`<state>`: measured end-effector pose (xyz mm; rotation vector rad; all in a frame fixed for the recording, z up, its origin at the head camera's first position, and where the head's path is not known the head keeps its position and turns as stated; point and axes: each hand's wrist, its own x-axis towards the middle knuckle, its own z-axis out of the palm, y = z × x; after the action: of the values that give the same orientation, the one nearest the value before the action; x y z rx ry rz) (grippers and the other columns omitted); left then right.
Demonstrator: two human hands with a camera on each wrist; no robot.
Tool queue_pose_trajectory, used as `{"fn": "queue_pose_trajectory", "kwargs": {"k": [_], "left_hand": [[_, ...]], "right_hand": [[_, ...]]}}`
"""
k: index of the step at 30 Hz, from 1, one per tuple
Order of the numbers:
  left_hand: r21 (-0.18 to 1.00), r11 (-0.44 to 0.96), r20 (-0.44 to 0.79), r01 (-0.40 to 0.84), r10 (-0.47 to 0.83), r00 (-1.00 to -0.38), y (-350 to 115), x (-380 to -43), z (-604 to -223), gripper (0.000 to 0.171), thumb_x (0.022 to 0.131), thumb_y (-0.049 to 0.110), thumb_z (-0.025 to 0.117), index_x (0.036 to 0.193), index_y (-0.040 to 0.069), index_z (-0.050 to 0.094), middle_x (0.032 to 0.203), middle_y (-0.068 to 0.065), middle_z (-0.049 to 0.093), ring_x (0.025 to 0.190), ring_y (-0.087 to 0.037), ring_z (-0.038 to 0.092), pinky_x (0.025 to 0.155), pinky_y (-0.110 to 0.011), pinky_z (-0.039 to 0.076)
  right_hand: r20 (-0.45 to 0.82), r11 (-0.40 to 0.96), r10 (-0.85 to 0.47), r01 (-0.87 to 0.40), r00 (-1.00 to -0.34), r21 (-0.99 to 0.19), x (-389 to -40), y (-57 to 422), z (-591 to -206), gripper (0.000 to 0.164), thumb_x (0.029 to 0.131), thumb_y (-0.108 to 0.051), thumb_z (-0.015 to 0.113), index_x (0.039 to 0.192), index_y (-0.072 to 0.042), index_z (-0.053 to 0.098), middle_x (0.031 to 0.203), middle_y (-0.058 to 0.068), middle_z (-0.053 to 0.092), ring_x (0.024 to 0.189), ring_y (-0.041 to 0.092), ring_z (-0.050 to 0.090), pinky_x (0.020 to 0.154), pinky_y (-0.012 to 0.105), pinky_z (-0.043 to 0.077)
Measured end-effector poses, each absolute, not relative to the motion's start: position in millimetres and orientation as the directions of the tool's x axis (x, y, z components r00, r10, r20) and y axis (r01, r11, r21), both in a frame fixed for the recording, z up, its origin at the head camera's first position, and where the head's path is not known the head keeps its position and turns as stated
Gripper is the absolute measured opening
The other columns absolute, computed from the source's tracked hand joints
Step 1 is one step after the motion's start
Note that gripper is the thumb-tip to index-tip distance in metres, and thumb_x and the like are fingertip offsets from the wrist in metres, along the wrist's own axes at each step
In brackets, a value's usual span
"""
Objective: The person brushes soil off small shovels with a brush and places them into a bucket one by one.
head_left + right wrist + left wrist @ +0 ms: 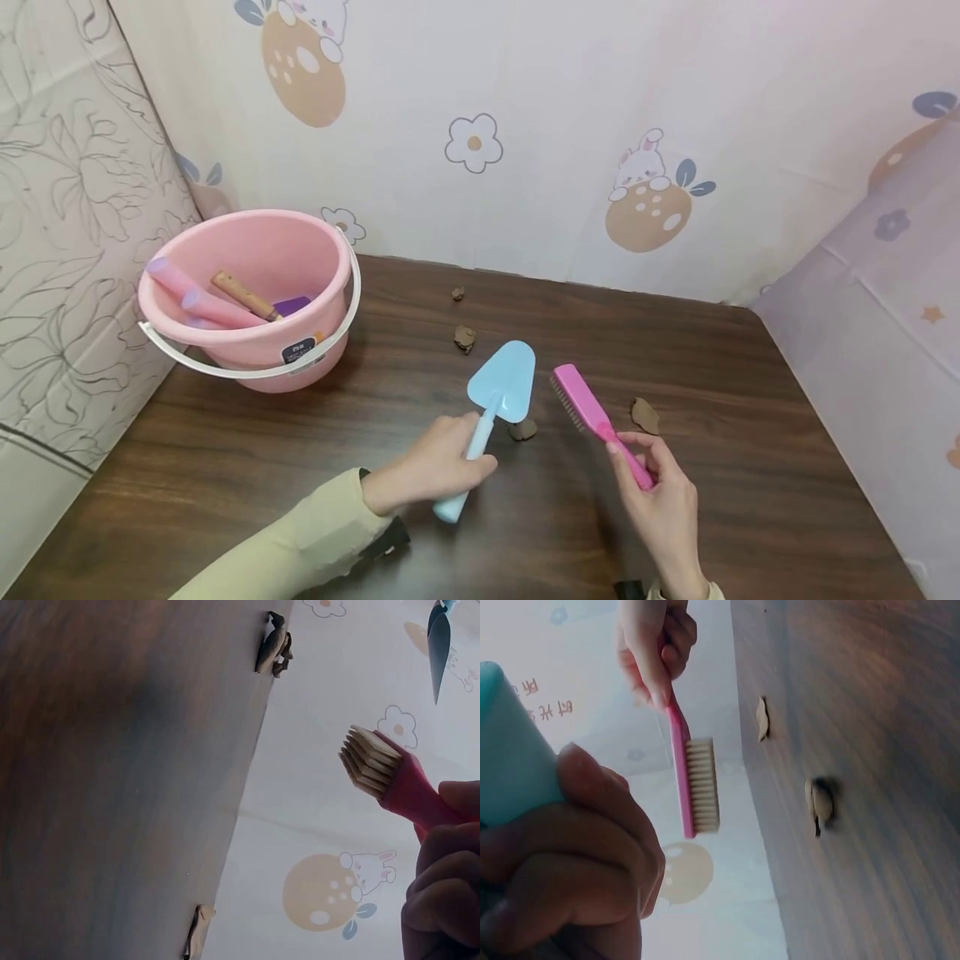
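My left hand (442, 458) grips the light blue handle of a small garden trowel (504, 379), its blade pointing away from me over the table. A brown dry clump (522, 429) lies partly hidden just below the blade. On the right, my right hand (663, 500) holds a pink brush (583, 400) by its handle, with the bristles facing left. In the left wrist view the brush's pale bristles (703, 784) show in rows, held above the table. Another brown flake (644, 415) lies beside the brush, near the right fingertips.
A pink bucket (341, 329) with a white handle stands at the back left, holding pink tubes (217, 308), a wooden-handled tool (243, 293) and something purple. Two more brown bits (464, 337) lie toward the back of the dark wooden table (720, 358). A patterned cloth wall (540, 200) rises behind.
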<state>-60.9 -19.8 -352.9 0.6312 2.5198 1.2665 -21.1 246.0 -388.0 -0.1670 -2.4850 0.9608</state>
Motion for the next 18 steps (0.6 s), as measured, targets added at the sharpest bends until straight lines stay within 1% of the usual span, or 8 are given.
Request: {"fn": "queue_pose_trajectory", "kwargs": {"k": [8, 18], "left_hand": [[0.797, 0.544, -0.018, 0.262, 0.456, -0.89, -31.8, -65.4, -349.3, 0.016, 0.078, 0.013, 0.062, 0.083, 0.005, 0.049, 0.065, -0.002, 0.049, 0.056, -0.012, 0.051, 0.048, -0.024, 0.043], [0.781, 0.585, -0.026, 0.22, 0.382, -0.924, -52.4, -70.6, -340.8, 0.017, 0.079, 0.013, 0.063, 0.084, 0.004, 0.05, 0.062, -0.002, 0.05, 0.052, -0.011, 0.051, 0.047, -0.025, 0.043]], "right_hand": [[0.334, 0.727, 0.277, -0.031, -0.901, -0.686, -19.4, 245.7, -388.5, 0.02, 0.081, -0.011, 0.074, 0.1, -0.014, 0.066, 0.053, -0.008, 0.042, 0.042, 0.0, 0.03, 0.039, 0.022, 0.027], [0.325, 0.724, 0.263, -0.037, -0.909, -0.689, -18.4, 245.6, -389.5, 0.02, 0.082, -0.012, 0.074, 0.1, -0.015, 0.066, 0.053, -0.009, 0.043, 0.042, 0.0, 0.03, 0.039, 0.022, 0.027]]}}
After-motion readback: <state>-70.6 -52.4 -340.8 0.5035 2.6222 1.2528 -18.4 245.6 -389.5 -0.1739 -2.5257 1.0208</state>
